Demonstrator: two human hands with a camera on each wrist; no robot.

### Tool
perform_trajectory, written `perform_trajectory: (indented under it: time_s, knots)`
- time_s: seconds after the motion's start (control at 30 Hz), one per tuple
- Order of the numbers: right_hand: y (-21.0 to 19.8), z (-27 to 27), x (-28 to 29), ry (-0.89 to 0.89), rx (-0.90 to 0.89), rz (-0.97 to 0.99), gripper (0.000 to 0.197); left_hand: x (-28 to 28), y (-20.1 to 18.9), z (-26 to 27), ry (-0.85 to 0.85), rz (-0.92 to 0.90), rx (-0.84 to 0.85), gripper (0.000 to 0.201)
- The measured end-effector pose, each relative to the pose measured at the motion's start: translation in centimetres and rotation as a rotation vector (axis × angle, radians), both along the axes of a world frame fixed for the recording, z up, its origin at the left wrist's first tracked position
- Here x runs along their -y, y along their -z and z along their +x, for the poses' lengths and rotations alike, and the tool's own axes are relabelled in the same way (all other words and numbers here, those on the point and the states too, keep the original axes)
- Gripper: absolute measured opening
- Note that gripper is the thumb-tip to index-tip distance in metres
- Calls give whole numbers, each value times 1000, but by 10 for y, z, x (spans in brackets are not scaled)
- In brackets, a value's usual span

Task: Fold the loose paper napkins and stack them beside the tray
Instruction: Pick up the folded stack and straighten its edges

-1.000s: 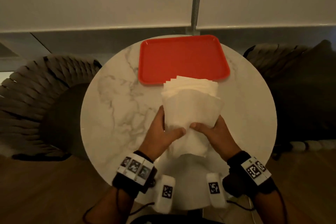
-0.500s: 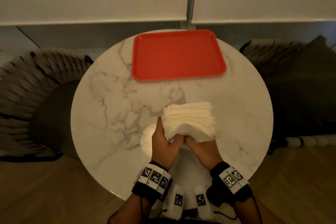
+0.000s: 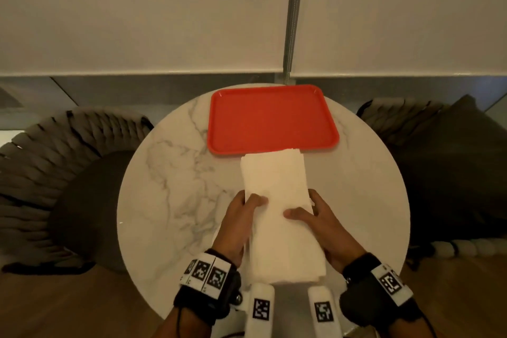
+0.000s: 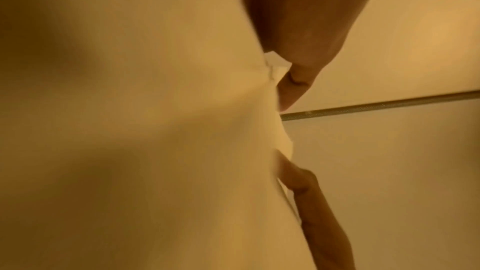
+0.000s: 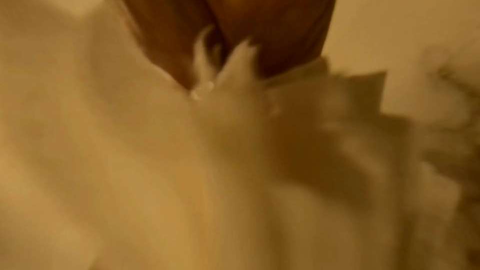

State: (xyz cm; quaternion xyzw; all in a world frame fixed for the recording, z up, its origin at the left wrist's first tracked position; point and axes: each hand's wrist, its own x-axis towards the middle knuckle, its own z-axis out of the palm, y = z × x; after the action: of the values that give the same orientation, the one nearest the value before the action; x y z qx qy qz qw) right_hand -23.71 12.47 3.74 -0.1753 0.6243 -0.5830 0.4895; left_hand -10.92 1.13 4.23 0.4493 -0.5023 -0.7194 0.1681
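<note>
A thick stack of white paper napkins (image 3: 277, 200) hangs lengthwise between both hands over the round marble table (image 3: 170, 200), its far end just short of the red tray (image 3: 271, 118). My left hand (image 3: 241, 214) grips the stack's left edge, thumb on top. On the opposite edge my right hand (image 3: 315, 217) grips it the same way. The left wrist view shows the napkins (image 4: 155, 130) filling the frame with fingers (image 4: 306, 184) under them. Blurred napkin layers (image 5: 233, 151) fill the right wrist view.
The red tray lies empty at the table's far side. Woven dark chairs stand to the left (image 3: 55, 167) and right (image 3: 439, 159) of the table. A wall with a metal pole (image 3: 293, 14) is behind.
The stack, bunched short and held near the table's front half a second ago, now hangs stretched out long toward the tray. Both hands have spread apart to its sides.
</note>
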Motion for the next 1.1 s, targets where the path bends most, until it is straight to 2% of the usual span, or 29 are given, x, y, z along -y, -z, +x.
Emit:
perform_trajectory:
  time_s: [0.1, 0.23, 0.27, 0.3, 0.37, 0.4, 0.43, 0.53, 0.7, 0.83, 1.03, 1.1]
  knots:
    - [-8, 2, 3, 11, -50, -7, 48, -2, -7, -4, 3, 34, -30, 48]
    - [-14, 3, 4, -23, -195, 26, 49, -9, -14, -4, -27, -30, -42, 43]
    - [-16, 5, 4, -17, -305, 75, 53, -10, -14, -3, -40, -68, -25, 36]
    - [-19, 8, 2, 28, -492, 139, 60, -10, -16, -1, -51, -118, 0, 28]
    - [-30, 20, -6, 152, -970, 178, 66, -9, -18, 3, -51, -244, 67, 17]
    - [-37, 28, -8, 154, -1118, 132, 62, -10, -21, 5, -47, -309, 91, 16]
    - [-44, 38, -10, 91, -1143, 84, 54, -11, -24, 7, -47, -363, 101, 17]
    - [-47, 61, -9, -107, -994, 1, 38, -23, -40, 8, -51, -399, 55, 21]
    - [-56, 48, -10, -6, -770, -80, 33, -41, -72, 13, -28, -152, -102, 24]
    - [-72, 34, -16, -15, -694, -166, 17, -44, -83, 17, -3, -202, -86, 17]
    - [-81, 25, -21, -66, -582, -168, 32, -46, -90, 22, 45, -250, -100, 20]
    - [-83, 22, -23, -86, -555, -166, 29, -47, -92, 23, 49, -230, -114, 20]
